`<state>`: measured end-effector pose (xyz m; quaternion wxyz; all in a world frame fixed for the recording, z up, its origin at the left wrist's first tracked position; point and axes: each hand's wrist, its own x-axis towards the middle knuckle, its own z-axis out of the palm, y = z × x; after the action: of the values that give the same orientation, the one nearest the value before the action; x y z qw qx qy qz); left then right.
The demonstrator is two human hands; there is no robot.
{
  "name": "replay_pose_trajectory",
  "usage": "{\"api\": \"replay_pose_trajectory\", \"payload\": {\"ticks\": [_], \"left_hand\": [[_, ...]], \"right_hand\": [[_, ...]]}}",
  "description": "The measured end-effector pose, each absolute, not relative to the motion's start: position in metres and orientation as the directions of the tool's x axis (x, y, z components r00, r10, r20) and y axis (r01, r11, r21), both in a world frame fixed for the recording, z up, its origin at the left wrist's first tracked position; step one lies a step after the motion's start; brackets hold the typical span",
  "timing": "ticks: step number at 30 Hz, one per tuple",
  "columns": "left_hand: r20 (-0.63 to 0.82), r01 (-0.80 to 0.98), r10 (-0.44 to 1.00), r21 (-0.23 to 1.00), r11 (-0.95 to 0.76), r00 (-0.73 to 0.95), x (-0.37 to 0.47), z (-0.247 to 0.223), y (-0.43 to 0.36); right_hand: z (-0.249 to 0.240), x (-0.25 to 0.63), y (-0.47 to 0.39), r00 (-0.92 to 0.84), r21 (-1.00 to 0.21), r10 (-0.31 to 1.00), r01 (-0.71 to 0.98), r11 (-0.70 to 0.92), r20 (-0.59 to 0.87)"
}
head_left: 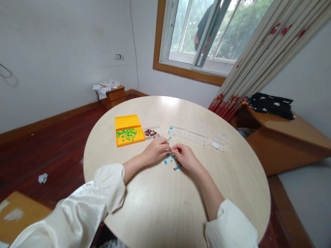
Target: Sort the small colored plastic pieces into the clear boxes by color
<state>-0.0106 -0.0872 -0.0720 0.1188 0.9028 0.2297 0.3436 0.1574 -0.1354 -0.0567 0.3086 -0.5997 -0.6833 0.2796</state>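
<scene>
My left hand [156, 150] and my right hand [186, 156] meet at the middle of the round table, fingertips pinched close together. Whatever is between the fingers is too small to make out. Just below them lies a loose pile of small blue, yellow and brown pieces [166, 162], partly covered by my right hand. Beyond my left hand, a clear plastic tray [159, 131] holds brown pieces [150, 132]. Past my fingertips stands another clear tray [178, 132] with a few blue pieces [171, 128] at its left end.
An open yellow box [127, 121] with many green pieces [128, 134] sits at the table's left. Further right are a clear tray [196, 137] and a small lidded clear box [217, 144]. The round table [160, 206] has a curved edge; a wooden cabinet [292, 144] stands to its right.
</scene>
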Motion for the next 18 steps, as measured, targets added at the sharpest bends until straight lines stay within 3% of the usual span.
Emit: {"api": "replay_pose_trajectory", "payload": {"ticks": [8,13,18], "left_hand": [[0.569,0.348,0.521,0.391,-0.852,0.636,-0.012,-0.069,-0.086],[0.585,0.406,0.639,0.493,-0.769,0.5,-0.017,-0.067,-0.08],[0.6,0.436,0.702,0.552,-0.711,0.384,-0.021,-0.064,-0.075]], "right_hand": [[-0.056,0.158,-0.135,-0.072,-0.783,0.992,0.61,0.122,0.099],[-0.056,0.164,-0.131,0.052,-0.76,0.985,0.643,0.093,0.164],[-0.054,0.166,-0.131,0.044,-0.721,0.984,0.686,0.097,0.174]]}}
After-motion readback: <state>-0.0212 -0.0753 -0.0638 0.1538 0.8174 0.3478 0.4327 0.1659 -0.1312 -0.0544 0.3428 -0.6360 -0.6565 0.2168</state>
